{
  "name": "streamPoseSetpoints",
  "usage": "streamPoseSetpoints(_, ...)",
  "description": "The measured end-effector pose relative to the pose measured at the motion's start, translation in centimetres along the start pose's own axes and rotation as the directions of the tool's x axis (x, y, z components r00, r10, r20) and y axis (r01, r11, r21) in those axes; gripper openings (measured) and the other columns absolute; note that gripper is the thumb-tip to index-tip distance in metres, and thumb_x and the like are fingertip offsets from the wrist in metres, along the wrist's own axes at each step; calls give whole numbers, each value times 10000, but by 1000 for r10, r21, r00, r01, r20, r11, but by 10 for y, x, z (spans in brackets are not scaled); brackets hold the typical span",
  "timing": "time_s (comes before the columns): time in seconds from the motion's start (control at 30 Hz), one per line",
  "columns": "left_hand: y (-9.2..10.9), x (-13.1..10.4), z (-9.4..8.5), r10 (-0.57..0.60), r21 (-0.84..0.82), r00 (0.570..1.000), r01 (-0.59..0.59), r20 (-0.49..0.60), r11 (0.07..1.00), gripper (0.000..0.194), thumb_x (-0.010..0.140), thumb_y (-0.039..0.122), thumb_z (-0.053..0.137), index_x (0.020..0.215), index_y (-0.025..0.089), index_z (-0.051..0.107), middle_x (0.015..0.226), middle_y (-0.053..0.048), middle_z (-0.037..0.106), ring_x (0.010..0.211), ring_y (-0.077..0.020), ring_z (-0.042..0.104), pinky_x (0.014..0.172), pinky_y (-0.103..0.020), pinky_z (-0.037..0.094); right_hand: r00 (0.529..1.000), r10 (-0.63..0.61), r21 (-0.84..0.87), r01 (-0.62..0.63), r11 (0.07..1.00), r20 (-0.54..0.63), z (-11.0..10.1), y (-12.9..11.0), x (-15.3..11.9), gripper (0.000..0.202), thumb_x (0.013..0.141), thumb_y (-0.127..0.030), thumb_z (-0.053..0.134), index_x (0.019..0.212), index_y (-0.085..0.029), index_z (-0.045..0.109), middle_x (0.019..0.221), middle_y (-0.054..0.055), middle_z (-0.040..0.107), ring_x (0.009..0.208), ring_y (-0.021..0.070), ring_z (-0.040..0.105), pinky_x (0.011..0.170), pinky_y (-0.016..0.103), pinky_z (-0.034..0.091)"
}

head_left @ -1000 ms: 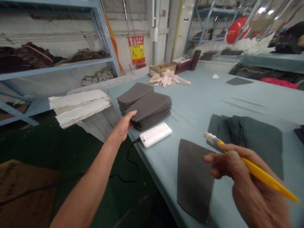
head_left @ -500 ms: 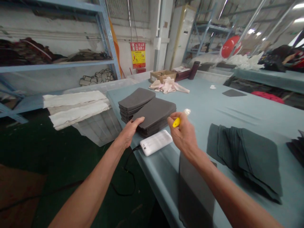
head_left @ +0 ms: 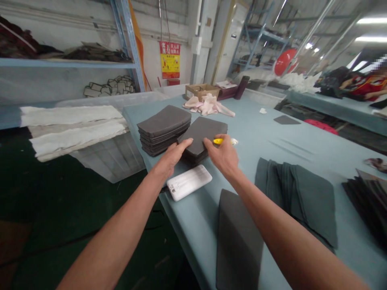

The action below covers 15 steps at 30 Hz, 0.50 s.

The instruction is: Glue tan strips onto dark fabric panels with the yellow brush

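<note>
Two piles of dark grey cut fabric pieces stand side by side near the table's left edge. At the near left corner of the right-hand pile (head_left: 208,128), my left hand (head_left: 171,159) grips with its thumb on top and its fingers hidden below. My right hand (head_left: 224,157) is closed around a yellow-handled tool (head_left: 218,141) whose whitish end sticks out to the right; its kind is unclear. The right thumb rests against the same pile. The left-hand pile (head_left: 165,121) is untouched. Just in front of both hands lies a white power bank or phone (head_left: 190,182) with a cable.
Beneath my right forearm lies a grey fabric piece (head_left: 237,241). Dark green folded cloth (head_left: 314,197) and a dark stack (head_left: 365,201) are to the right. Pale pink cloth (head_left: 208,105) and a cardboard box (head_left: 202,91) sit farther back. A plastic bin (head_left: 111,161) adjoins the table's left edge.
The right-hand pile has shifted away from the left-hand one, which it overlapped before. My right hand has come in against its near side, still holding the yellow tool. The view has turned slightly right.
</note>
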<state>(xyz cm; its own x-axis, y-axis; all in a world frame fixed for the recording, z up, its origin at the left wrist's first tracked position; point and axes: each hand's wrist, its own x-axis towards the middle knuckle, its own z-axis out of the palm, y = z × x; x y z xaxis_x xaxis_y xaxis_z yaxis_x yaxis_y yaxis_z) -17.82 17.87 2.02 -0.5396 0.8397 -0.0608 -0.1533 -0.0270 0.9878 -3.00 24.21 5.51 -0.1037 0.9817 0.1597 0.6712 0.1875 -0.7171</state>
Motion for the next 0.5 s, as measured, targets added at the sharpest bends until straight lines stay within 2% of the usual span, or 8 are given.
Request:
streamPoseSetpoints(0.07,2,5,5,-27,-2,997,27,79,1000,370,790,550,780,980,235,819,1044,-87,830,1062,-314,741,1008,-417,536,1000,21,17,-21,1000,2,-3,4,10,552,882,-592,625,1292,-225,576,1108,137,742,1072,345,695,954,477,493)
streamPoseSetpoints(0.23,6,20,15,-86,45,988,80,126,996,450,833,672,690,900,241,803,913,-92,819,1016,-323,737,950,-432,553,999,51,84,-52,995,4,-12,22,34,520,891,-478,638,1320,-196,558,1132,133,743,1087,313,684,975,443,488)
streamPoseSetpoints(0.37,7,28,31,-162,123,973,142,166,982,370,894,560,721,920,196,780,946,-83,803,941,-254,728,963,-454,548,998,60,141,-58,988,-13,-20,40,48,523,907,-431,650,1351,-172,550,1132,128,728,1050,287,670,974,442,490)
streamPoseSetpoints(0.43,7,29,41,-195,144,962,170,189,975,318,921,498,729,942,182,760,999,-76,792,962,-226,722,977,-452,546,997,73,179,-70,981,-13,-22,50,53,523,931,-425,664,1367,-162,546,1119,107,713,1021,259,666,975,448,503)
streamPoseSetpoints(0.5,8,27,51,-217,145,955,190,200,971,322,924,503,734,944,182,748,1040,-81,784,1022,-230,715,994,-449,544,996,89,222,-87,971,3,-23,59,57,504,958,-446,679,1359,-164,564,1139,90,694,1011,236,666,967,455,526)
